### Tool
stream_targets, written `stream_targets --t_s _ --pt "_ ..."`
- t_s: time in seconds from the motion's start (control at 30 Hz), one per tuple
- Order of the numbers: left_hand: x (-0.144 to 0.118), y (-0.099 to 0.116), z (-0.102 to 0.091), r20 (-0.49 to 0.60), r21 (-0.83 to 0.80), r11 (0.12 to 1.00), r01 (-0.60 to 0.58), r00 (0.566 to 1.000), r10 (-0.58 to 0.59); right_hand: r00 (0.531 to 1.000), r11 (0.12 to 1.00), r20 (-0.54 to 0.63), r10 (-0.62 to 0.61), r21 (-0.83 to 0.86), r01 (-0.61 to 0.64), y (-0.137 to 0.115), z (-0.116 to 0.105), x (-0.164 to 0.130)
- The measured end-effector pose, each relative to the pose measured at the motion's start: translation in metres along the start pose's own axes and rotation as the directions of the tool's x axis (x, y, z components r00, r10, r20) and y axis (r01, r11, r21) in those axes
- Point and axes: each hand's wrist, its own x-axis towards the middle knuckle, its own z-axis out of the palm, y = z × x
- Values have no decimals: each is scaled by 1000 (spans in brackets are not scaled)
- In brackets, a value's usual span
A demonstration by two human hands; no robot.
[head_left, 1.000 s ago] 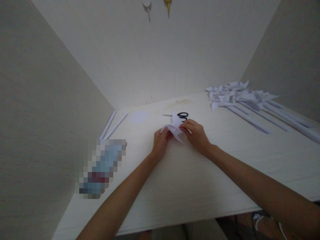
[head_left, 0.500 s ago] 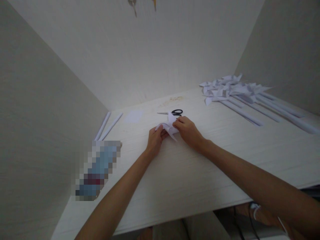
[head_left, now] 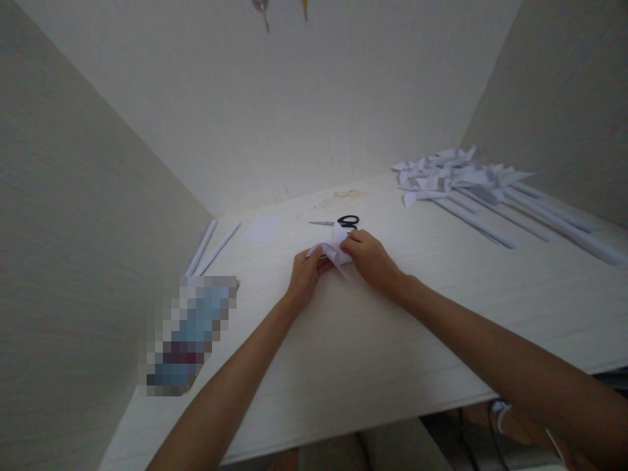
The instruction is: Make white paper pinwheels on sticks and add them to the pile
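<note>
Both hands pinch the same folded paper piece point(head_left: 332, 248) low over the white table point(head_left: 392, 340), the left hand point(head_left: 305, 276) gripping its near-left flap and the right hand point(head_left: 371, 260) clamping the far-right side, probably so the folds don't spring open. Black scissors point(head_left: 338, 222) lie just beyond the grip, and finished paper pinwheels point(head_left: 451, 175) are parked well off to its right, out of the way.

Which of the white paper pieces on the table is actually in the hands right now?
The folded paper piece, pinched between the left hand and right hand by the scissors. The flat sheet and pinwheel pile lie untouched.
</note>
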Motion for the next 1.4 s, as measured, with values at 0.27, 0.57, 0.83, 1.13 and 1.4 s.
stream_targets --t_s 0.27,0.57,0.83,1.13,1.4 --pt "1 2 -7 118 -4 1000 27 993 -26 974 942 -63 218 276 -192 8 8 1" --pt "-3 4 -8 -37 277 956 -95 993 110 944 860 -50 326 430 -274 4 8 1" --pt "-1 11 -12 24 473 859 -195 978 209 991 936 -77 114 344 -81 -1 -2 0" --pt "-2 15 -12 154 617 721 -315 947 282 994 953 -66 84 298 -61 -3 -2 -1" --pt "1 11 -17 198 622 700 -351 935 293 996 945 -54 64 326 -43 -4 -3 -1"
